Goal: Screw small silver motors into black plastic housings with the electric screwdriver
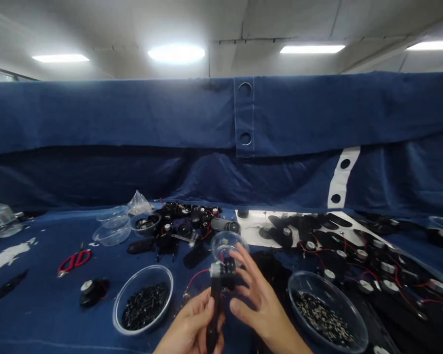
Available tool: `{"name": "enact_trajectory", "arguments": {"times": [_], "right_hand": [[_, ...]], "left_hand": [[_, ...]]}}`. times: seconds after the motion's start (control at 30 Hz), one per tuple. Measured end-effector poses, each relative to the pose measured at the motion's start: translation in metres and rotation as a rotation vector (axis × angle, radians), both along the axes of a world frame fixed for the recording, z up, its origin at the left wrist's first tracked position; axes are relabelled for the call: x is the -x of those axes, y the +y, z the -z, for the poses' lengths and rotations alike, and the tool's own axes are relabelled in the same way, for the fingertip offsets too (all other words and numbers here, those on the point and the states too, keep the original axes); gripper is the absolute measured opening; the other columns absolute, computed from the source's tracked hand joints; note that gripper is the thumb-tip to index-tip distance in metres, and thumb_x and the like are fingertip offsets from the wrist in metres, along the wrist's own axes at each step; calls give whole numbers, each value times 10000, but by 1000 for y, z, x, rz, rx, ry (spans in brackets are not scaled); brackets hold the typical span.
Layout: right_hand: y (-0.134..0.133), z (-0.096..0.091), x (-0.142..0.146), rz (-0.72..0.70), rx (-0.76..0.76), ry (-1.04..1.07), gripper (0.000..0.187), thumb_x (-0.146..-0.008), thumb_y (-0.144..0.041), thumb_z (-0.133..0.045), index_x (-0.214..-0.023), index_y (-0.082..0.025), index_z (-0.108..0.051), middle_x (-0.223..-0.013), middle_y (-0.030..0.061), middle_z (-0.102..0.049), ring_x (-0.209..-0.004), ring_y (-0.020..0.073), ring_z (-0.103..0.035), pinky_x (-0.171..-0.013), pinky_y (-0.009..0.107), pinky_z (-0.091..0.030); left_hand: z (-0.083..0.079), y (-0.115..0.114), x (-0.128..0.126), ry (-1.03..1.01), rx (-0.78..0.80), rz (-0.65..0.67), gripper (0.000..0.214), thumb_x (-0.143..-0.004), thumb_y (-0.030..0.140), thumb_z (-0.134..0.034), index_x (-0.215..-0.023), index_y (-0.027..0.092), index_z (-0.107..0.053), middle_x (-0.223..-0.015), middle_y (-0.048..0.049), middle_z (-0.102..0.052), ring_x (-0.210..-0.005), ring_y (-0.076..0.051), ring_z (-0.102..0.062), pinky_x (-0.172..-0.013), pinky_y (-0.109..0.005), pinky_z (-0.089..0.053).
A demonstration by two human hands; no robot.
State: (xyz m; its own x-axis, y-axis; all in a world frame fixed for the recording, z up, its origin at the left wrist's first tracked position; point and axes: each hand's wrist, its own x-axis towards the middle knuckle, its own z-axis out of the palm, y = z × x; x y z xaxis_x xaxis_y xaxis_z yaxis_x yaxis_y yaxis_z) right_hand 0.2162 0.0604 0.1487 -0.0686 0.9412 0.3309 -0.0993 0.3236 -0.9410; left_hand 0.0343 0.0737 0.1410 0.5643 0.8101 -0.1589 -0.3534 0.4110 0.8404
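My left hand (195,322) grips a slim black handle-shaped part (215,290) and holds it upright. At its top sits a round black head with a silvery cylinder, and a red wire loops off to the left. Close to the right side of that head is my right hand (260,302), its fingers spread and apparently around nothing. A clear bowl of small black pieces (170,275) stands left of my hands. Another clear bowl (360,314) to the right holds small dark and metallic pieces. Behind the part is a smaller clear bowl (221,237), partly hidden by my fingers.
Red-handled scissors (74,260) and a black part with a silver cylinder (92,290) lie at left. Clear lids (112,235) and a plastic bottle (2,219) are farther back. Many wired black parts (362,255) cover the right side. A blue cloth wall (133,113) closes the back.
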Motion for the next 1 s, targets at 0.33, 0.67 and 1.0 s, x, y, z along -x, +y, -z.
{"name": "enact_trajectory", "arguments": {"times": [0.33,0.67,1.0], "right_hand": [[27,11,-5,12,238,554,538,-936,-424,-679,-1435,-252,-575,-1479,106,-579,-1371,287,-531,-1195,479,-343],[19,30,2,-122,387,649,625,-768,-311,-866,-1355,-296,-652,-1256,50,-730,-1220,236,-648,-1132,391,-417],[14,28,6,1,389,450,540,-863,-392,-782,-1372,-278,-642,-1334,65,-689,-1257,223,-618,-1189,404,-358]], "left_hand": [[4,40,-17,452,-780,-316,178,-888,347,-706,-821,182,-713,-668,16,-574,-560,-101,-499,-543,-208,-386],[29,8,-26,632,-1450,-780,325,-744,119,-784,-1027,255,-699,-694,8,-731,-512,-137,-651,-543,-234,-486],[6,22,-14,429,-612,-514,416,-827,362,-782,-1225,301,-677,-1192,-61,-708,-1040,-227,-678,-795,-275,-575]]}}
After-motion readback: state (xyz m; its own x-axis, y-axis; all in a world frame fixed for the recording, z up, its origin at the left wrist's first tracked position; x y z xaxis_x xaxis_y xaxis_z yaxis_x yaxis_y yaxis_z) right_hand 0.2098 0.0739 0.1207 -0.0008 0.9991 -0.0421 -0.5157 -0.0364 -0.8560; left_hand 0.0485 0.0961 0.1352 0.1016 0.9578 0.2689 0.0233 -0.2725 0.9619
